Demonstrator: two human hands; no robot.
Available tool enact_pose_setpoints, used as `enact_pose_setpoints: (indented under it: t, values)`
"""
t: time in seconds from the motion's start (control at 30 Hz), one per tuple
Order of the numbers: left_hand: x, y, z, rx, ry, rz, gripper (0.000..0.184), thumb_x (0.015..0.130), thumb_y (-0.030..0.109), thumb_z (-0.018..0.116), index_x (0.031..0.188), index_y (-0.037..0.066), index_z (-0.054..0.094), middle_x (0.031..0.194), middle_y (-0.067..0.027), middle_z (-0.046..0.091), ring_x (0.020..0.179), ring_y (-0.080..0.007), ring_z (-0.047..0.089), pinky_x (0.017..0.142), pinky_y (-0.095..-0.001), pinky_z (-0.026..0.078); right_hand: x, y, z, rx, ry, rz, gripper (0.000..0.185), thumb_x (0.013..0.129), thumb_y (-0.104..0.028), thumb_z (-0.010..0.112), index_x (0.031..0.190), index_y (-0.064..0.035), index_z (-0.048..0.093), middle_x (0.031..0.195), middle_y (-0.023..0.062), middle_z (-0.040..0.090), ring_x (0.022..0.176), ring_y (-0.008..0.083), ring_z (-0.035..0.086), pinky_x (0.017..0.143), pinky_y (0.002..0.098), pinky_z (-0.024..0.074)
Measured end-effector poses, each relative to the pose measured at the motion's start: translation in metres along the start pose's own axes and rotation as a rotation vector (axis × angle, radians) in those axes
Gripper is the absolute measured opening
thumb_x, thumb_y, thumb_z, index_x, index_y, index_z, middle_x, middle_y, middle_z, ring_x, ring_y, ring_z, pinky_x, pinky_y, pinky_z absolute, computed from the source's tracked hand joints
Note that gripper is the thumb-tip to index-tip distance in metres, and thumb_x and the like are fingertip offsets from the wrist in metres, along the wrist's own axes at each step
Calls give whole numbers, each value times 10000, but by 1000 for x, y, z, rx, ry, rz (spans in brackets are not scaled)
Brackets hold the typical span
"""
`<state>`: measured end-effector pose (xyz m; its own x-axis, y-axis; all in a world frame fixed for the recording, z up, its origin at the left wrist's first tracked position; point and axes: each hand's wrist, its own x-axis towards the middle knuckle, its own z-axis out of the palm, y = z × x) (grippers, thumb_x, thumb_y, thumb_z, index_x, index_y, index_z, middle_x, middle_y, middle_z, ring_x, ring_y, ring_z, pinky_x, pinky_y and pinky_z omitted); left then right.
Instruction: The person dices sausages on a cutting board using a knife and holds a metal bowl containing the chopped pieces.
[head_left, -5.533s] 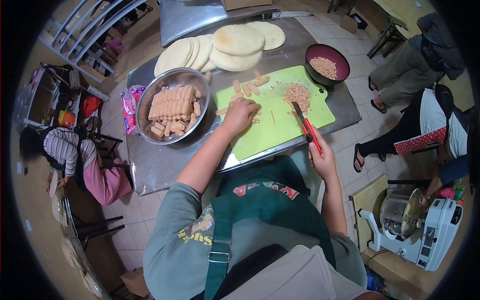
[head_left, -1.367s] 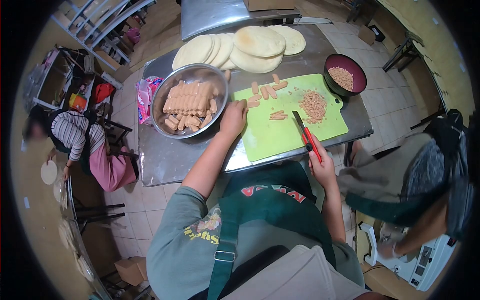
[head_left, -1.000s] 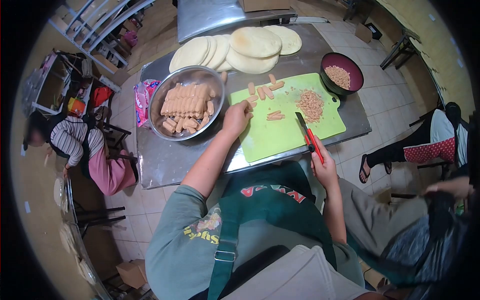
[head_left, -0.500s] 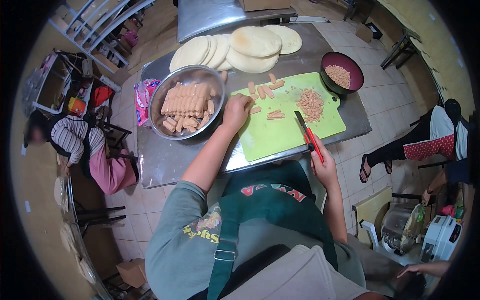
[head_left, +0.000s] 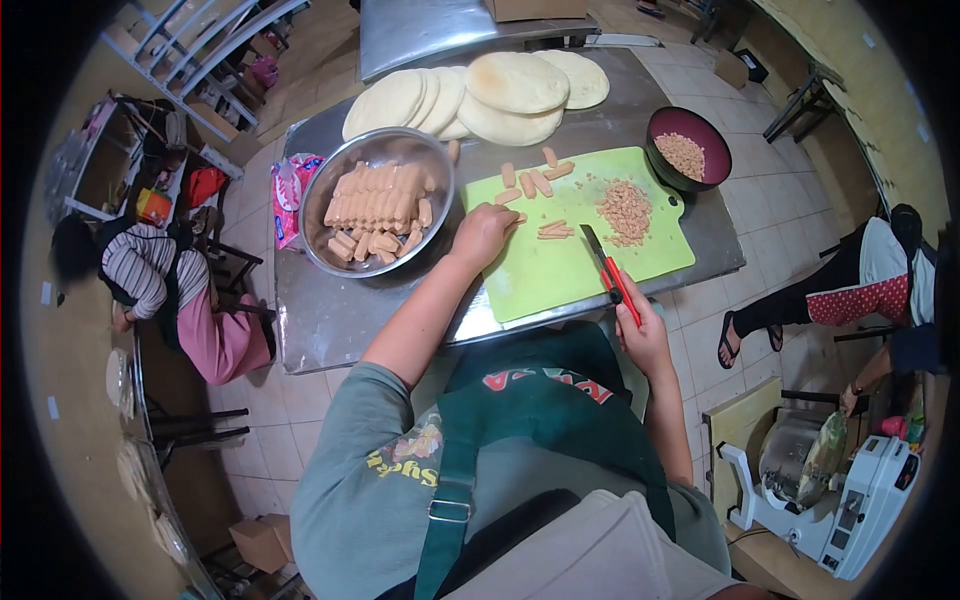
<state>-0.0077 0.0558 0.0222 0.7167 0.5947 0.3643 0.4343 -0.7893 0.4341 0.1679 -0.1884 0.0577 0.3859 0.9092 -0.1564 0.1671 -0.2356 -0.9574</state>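
Observation:
My left hand (head_left: 482, 236) is on the left side of the green cutting board (head_left: 545, 285), its fingers closed on a short sausage piece (head_left: 519, 217) that shows only at the fingertips. In my right hand (head_left: 645, 338) is a red utility knife (head_left: 620, 288), its dark blade over the board and pointing up and left. Several uncut sausage pieces (head_left: 541, 182) lie near the board's far edge. Thin sausage strips (head_left: 555, 230) sit mid-board, left of the blade. Diced sausage (head_left: 625, 212) is heaped on the right side of the board.
A metal bowl of sausages (head_left: 438, 150) stands left of the board, beside a pink packet (head_left: 290, 190). Flat dough rounds (head_left: 515, 82) lie behind. A dark bowl (head_left: 717, 150) holds diced sausage. One person (head_left: 150, 270) sits at left; others are at right near a machine (head_left: 870, 500).
My left hand has moved slightly toward me, from the upper sausage pieces to the one at its fingertips. The knife in my right hand has shifted a little left and its blade tilts more.

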Motion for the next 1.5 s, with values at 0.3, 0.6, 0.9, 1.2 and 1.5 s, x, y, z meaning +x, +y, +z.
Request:
enact_pose_setpoints:
  t: [0.3,0.6,0.9,1.2,1.5]
  values:
    - [4,5,3,-103,96,-171,170,822,171,593,923,52,660,702,-136,604,660,-333,585,614,-397,478,-3,-1,0,9,-3,18,485,901,-97,459,1378,-163,396,680,-15,502,575,61,457,563,211,411]
    - [-11,13,2,17,110,-201,186,817,203,602,883,50,683,856,-156,606,749,-317,588,699,-390,470,-3,-3,8,27,-56,4,478,902,-89,466,1372,-144,402,679,-12,501,585,59,460,570,211,413]
    - [-6,5,-2,64,43,-270,207,815,229,615,885,44,676,756,-177,605,716,-342,585,680,-426,459,-3,1,9,6,-58,-27,468,902,-88,467,1365,-134,412,700,-5,520,590,65,477,577,214,420]
    - [4,4,-15,-203,39,-515,301,795,273,652,966,26,667,803,-192,655,729,-317,640,683,-368,499,-5,1,8,26,-60,-10,477,900,-77,462,1370,-129,402,706,-8,517,592,66,473,581,215,420]
    - [-5,0,-4,-463,-48,-631,350,737,177,677,1050,27,631,783,-86,637,669,-184,631,642,-296,497,-3,-2,13,-5,-79,1,466,900,-93,470,1361,-131,415,686,8,525,587,68,471,583,216,418]
